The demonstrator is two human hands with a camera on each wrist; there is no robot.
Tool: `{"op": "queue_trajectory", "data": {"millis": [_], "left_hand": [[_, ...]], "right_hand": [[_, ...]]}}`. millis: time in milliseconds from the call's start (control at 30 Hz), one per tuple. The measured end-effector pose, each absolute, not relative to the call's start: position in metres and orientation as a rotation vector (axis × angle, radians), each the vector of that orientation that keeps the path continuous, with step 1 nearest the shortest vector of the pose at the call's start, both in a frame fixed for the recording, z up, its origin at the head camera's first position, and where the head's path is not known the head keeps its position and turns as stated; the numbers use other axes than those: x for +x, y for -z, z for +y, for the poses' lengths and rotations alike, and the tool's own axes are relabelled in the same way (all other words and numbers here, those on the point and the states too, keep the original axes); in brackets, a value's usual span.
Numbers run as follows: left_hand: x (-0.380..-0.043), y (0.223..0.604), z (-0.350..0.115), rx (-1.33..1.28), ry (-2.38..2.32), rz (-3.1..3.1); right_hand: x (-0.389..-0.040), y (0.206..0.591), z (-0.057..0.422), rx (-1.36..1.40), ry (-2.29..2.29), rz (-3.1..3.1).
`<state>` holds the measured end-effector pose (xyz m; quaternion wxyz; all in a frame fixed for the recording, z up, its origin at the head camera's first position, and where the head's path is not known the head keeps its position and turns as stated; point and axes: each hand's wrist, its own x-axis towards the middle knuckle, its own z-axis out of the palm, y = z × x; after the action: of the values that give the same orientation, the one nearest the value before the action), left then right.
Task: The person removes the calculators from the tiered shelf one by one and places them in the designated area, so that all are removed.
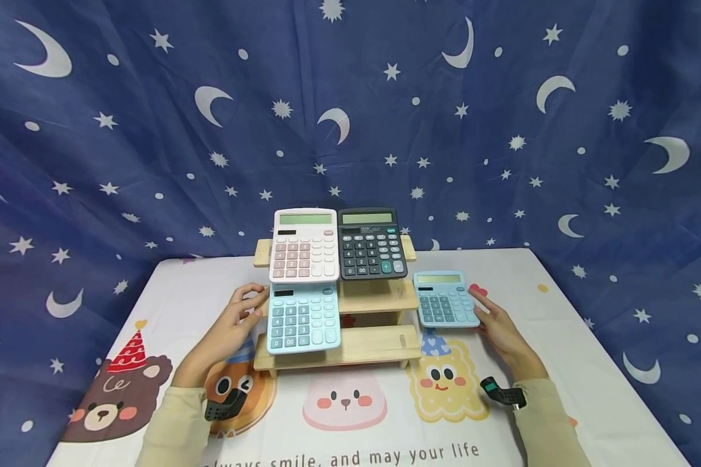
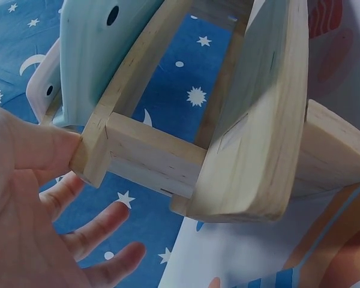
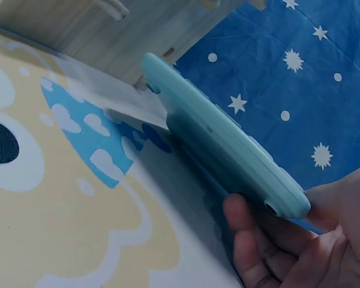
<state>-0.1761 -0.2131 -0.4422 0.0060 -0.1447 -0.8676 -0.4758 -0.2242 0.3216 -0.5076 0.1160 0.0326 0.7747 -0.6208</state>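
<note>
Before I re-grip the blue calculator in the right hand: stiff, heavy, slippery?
Likely stiff: the blue calculator shows no visible sag though held at one side. Probably light: just the right hand supports it clear of the table. Might slip: its casing looks smooth and rounded where the fingers touch.

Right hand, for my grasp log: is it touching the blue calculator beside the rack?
Touching: the right wrist view shows the right hand gripping the blue calculator.
</note>
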Motion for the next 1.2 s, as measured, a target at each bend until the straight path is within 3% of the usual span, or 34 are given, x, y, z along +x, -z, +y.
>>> {"op": "queue_trajectory", "data": {"millis": [467,1200], "left_hand": [[-0.175,0.445,-0.211,-0.431,1.480,-2.730],[-0.176,0.442,-0.212,-0.436,1.492,-2.736]], "right_hand": [[-0.222,0.499,0.313,0.204,1.563,2.450],[-0.215,0.481,0.310,0.132,1.424,2.522]]}}
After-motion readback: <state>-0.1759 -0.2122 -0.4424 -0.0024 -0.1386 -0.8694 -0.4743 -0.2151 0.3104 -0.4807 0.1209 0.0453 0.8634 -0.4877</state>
